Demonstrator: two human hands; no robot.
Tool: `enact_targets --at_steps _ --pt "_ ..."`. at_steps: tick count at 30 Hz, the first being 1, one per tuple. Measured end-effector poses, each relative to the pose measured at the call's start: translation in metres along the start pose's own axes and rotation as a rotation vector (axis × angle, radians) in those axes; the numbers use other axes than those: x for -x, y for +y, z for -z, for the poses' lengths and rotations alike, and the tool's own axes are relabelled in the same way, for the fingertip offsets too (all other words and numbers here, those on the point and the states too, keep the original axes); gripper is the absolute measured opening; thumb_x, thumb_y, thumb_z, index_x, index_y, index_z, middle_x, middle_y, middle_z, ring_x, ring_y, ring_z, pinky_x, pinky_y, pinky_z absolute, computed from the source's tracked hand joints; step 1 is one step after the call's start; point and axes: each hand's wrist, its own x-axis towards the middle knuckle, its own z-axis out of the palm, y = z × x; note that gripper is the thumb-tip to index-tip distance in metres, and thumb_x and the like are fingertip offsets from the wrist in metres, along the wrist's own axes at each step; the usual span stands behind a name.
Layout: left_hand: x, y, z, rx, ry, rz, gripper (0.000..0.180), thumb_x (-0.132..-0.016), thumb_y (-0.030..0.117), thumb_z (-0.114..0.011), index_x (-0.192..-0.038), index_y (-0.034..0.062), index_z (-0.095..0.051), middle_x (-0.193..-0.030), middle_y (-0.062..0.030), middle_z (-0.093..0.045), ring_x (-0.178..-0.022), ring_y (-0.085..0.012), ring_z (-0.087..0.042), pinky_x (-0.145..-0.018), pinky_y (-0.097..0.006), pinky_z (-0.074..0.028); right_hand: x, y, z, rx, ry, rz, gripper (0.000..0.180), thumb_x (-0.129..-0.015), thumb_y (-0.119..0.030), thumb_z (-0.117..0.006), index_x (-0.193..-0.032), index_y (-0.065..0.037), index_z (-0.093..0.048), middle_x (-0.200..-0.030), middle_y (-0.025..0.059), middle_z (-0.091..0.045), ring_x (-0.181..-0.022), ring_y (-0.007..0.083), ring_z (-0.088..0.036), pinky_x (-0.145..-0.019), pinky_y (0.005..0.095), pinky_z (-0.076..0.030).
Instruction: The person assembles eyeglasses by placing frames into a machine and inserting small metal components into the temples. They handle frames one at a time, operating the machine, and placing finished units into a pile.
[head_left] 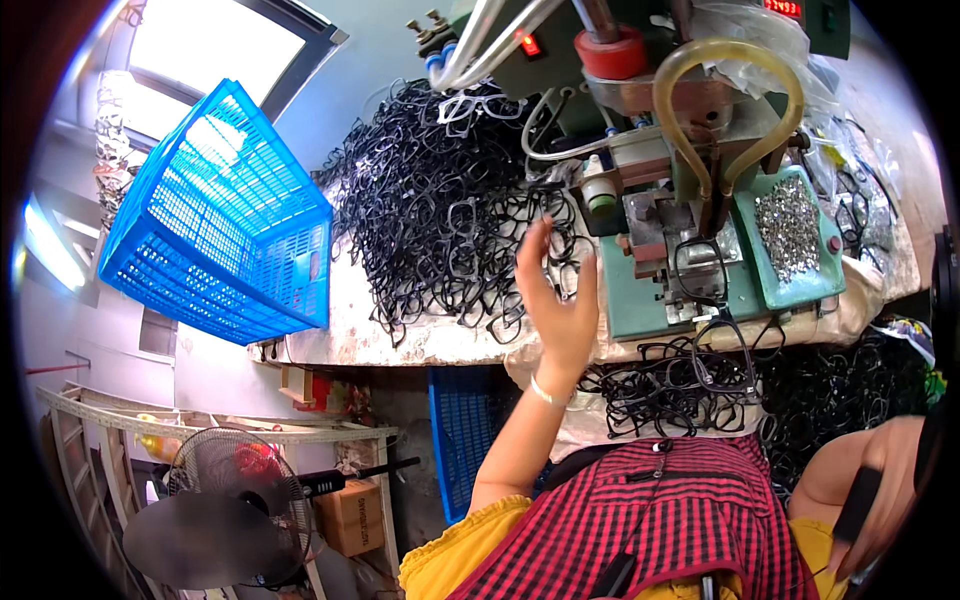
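My left hand (558, 305) is raised in front of the table, thumb and fingers apart, with nothing in it. It is just left of a green bench machine (655, 312) and beside a large heap of black eyeglass frames (425, 190). At the machine's work point, a black eyeglass frame (725, 352) hangs over the front edge, one part up against the metal fixture (700, 270). My right hand (890, 480) is close to the camera at the right rim, by a dark strip-like object (858, 505). Its fingers are partly cut off, so its grip is unclear.
Left of the heap stands a tilted blue plastic crate (225, 225). A green tray (812, 290) of small metal parts sits right of the fixture. More black frames (660, 395) lie before my checked apron (650, 520). A fan (240, 480) and cardboard box (352, 518) are lower left.
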Motion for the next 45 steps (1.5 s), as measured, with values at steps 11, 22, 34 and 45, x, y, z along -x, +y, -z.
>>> enact_targets --at_steps 11,22,34,45 --pt "-0.051 -0.058 -0.103 0.088 0.036 0.076 0.115 -0.072 0.020 -0.092 -0.157 -0.0034 -0.017 -0.131 -0.0175 -0.058 -0.113 -0.0285 -0.057 -0.105 -0.034 -0.041 0.132 0.046 0.097 0.727 0.994 -0.790 0.028 -0.080 0.000 -0.065 -0.107 -0.001 -0.072 -0.109 0.0140 -0.072 -0.105 0.0301 -0.067 -0.095 0.0372 -0.051" --pt "-0.038 -0.076 -0.102 0.030 0.038 0.114 0.108 -0.062 0.017 -0.093 -0.150 0.0042 -0.032 -0.140 -0.0191 -0.052 -0.119 -0.0359 -0.057 -0.100 -0.042 -0.045 0.144 0.148 0.133 1.996 0.868 -0.756 0.011 -0.080 -0.011 -0.074 -0.089 -0.005 -0.074 -0.119 0.0174 -0.068 -0.123 0.0374 -0.058 -0.102 0.0456 -0.047" --pt "-0.090 -0.169 0.099 -1.292 -0.600 -0.285 0.015 -0.081 0.010 -0.063 -0.092 0.0068 -0.073 -0.147 -0.0191 -0.053 -0.133 -0.0359 -0.049 -0.119 -0.047 -0.028 0.130 0.141 0.144 1.609 1.125 -0.532 0.014 -0.080 -0.005 -0.070 -0.091 -0.008 -0.078 -0.090 0.0105 -0.073 -0.087 0.0290 -0.068 -0.080 0.0358 -0.053" --pt "-0.025 -0.003 0.092 0.788 -0.088 0.277 0.024 -0.107 0.019 -0.050 -0.101 0.0000 -0.064 -0.099 -0.0171 -0.071 -0.092 -0.0296 -0.070 -0.085 -0.043 -0.059 0.112 0.121 0.121 1.106 1.330 -0.726 0.016 -0.084 -0.011 -0.076 -0.097 -0.001 -0.077 -0.084 0.0058 -0.075 -0.079 0.0101 -0.067 -0.074 0.0263 -0.051"
